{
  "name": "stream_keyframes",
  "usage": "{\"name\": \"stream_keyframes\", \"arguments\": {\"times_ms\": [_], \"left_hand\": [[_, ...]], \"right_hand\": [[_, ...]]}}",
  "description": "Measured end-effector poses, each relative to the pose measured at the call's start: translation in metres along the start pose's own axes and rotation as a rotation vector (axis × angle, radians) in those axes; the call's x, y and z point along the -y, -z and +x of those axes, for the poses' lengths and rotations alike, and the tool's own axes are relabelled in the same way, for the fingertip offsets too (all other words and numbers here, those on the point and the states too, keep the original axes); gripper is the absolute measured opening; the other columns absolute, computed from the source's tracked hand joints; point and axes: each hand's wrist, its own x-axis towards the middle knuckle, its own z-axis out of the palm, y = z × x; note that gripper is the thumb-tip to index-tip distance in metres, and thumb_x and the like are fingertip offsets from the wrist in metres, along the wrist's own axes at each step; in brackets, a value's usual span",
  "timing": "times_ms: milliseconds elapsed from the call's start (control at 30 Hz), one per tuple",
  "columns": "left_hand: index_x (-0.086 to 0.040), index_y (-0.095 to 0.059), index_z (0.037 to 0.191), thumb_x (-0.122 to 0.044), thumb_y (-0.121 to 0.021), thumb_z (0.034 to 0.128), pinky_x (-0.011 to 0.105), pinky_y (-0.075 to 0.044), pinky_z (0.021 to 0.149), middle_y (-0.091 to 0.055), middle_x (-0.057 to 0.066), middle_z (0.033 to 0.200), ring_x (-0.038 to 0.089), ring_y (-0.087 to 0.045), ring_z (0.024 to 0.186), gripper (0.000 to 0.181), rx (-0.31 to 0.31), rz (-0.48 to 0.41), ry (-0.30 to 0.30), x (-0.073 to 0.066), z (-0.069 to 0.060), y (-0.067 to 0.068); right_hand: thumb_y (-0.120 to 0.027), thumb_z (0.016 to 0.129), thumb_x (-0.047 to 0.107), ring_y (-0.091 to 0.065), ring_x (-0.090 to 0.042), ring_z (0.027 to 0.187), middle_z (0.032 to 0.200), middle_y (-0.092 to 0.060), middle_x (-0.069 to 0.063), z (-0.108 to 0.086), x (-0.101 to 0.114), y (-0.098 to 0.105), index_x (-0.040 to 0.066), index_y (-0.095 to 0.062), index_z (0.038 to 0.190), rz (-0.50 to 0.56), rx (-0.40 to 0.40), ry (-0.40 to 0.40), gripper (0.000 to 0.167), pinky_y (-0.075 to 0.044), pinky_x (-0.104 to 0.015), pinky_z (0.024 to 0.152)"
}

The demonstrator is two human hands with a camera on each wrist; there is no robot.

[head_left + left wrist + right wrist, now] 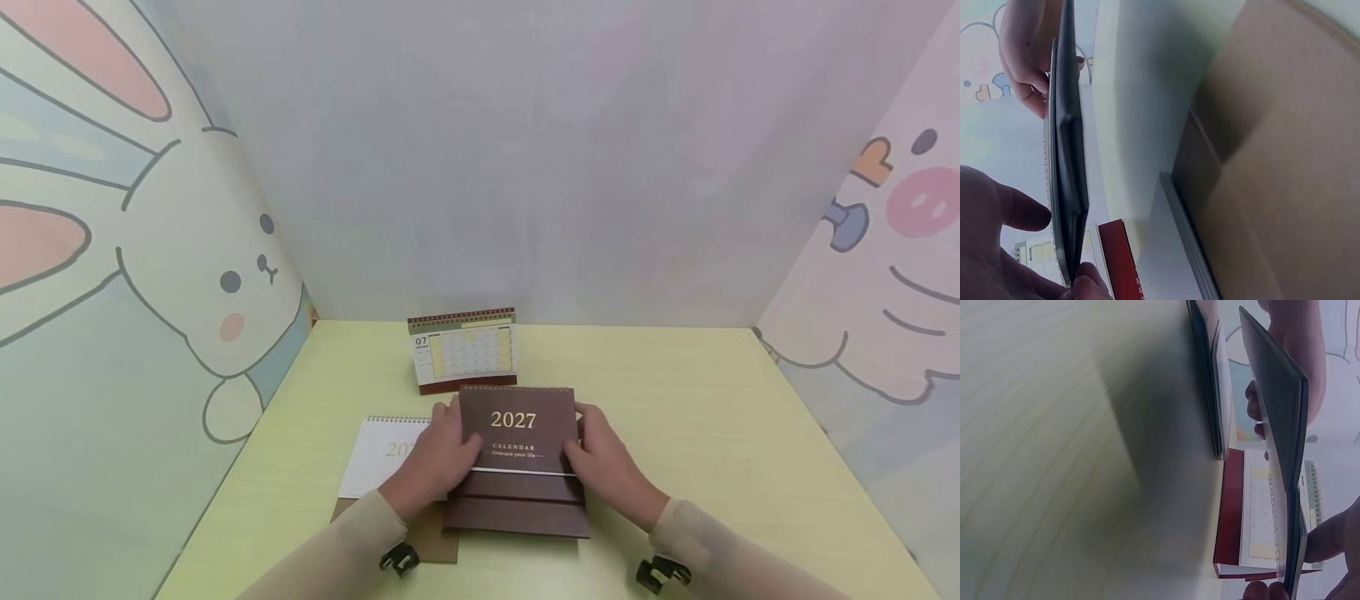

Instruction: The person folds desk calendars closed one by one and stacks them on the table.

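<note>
Both hands hold a dark brown 2027 calendar (517,429) above the table, its folded base hanging toward the person. My left hand (442,454) grips its left edge, thumb on the front. At the right edge my right hand (609,462) pinches it, thumb also in front. In the left wrist view the calendar (1069,150) appears edge-on between the thumb and fingers of the left hand (997,244). The right wrist view shows its underside (1272,400) and the right hand (1335,556) at its edge.
A white calendar (375,458) with a brown base (435,537) lies at the left, partly under my left forearm. Behind stands a calendar with a red base (468,354), showing 07. The pale yellow table (712,417) meets walls at the back and sides.
</note>
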Motion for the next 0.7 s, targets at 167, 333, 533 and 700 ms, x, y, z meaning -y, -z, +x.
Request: {"name": "stream_keyframes", "arguments": {"times_ms": [167, 333, 533, 700], "left_hand": [[0.003, -0.023, 0.186, -0.030, -0.060, 0.1143, 0.052, -0.065, 0.100, -0.051, 0.029, 0.162, 0.031, -0.068, 0.113, 0.088, -0.008, 0.008, 0.015, 0.002, -0.002, 0.005], [0.004, -0.024, 0.186, -0.030, -0.061, 0.1148, 0.053, -0.065, 0.099, -0.052, 0.029, 0.160, 0.031, -0.068, 0.112, 0.087, -0.018, 0.005, 0.023, 0.004, -0.003, 0.011], [0.004, -0.026, 0.185, -0.030, -0.061, 0.1148, 0.053, -0.065, 0.097, -0.054, 0.027, 0.155, 0.030, -0.067, 0.109, 0.085, -0.026, -0.005, 0.034, 0.008, -0.005, 0.016], [-0.002, -0.032, 0.184, -0.028, -0.061, 0.1138, 0.048, -0.062, 0.085, -0.056, 0.022, 0.143, 0.029, -0.066, 0.101, 0.080, -0.035, -0.018, 0.039, 0.010, -0.006, 0.018]], "right_hand": [[-0.062, 0.109, 0.005, -0.067, -0.017, 0.100, 0.113, -0.074, -0.012, 0.001, 0.002, -0.005, -0.004, -0.047, 0.170, 0.023, 0.000, 0.007, 0.063, -0.058, -0.032, 0.086], [-0.062, 0.109, 0.004, -0.066, -0.017, 0.097, 0.111, -0.072, -0.012, 0.003, 0.006, -0.010, -0.004, -0.047, 0.170, 0.042, 0.002, 0.011, 0.064, -0.057, -0.029, 0.080], [-0.063, 0.108, 0.003, -0.069, -0.015, 0.099, 0.115, -0.076, -0.013, 0.003, 0.013, -0.015, -0.006, -0.045, 0.172, 0.074, 0.011, 0.028, 0.067, -0.060, -0.031, 0.085], [-0.063, 0.109, 0.003, -0.070, -0.015, 0.100, 0.117, -0.076, -0.013, 0.003, 0.016, -0.018, -0.006, -0.044, 0.173, 0.086, 0.022, 0.030, 0.067, -0.060, -0.031, 0.085]]}}
